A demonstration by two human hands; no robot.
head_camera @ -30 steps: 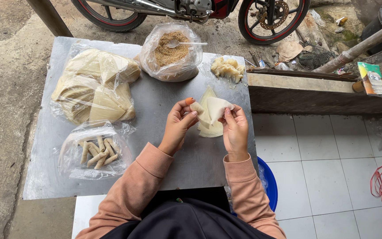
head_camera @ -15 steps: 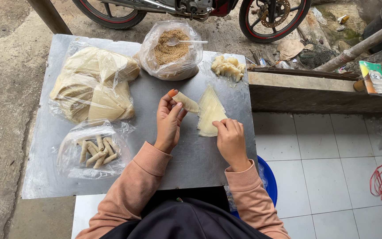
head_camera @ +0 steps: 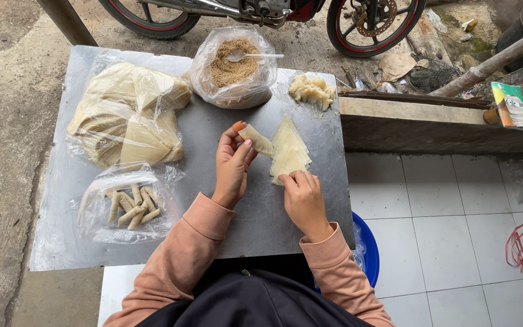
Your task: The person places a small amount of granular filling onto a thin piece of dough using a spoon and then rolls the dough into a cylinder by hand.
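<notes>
My left hand [head_camera: 231, 165] holds a small rolled pastry piece [head_camera: 258, 140] between thumb and fingers above the metal table [head_camera: 213, 133]. My right hand [head_camera: 302, 197] rests on the near corner of a pile of pale triangular wrapper sheets [head_camera: 288, 149] lying flat on the table. Both arms wear salmon-coloured sleeves.
On the table: a plastic bag of stacked wrappers [head_camera: 129, 112] at left, a bag of finished rolls [head_camera: 129, 206] near me, an open bag of brown crumbly filling with a spoon [head_camera: 232, 66], and a lump of pale dough [head_camera: 312, 89]. A motorbike [head_camera: 261, 12] stands behind; a blue tub [head_camera: 367, 251] sits below right.
My hands have parted: the left has moved left holding the rolled piece, and the right has dropped to the near corner of the wrapper pile, which now lies flat.
</notes>
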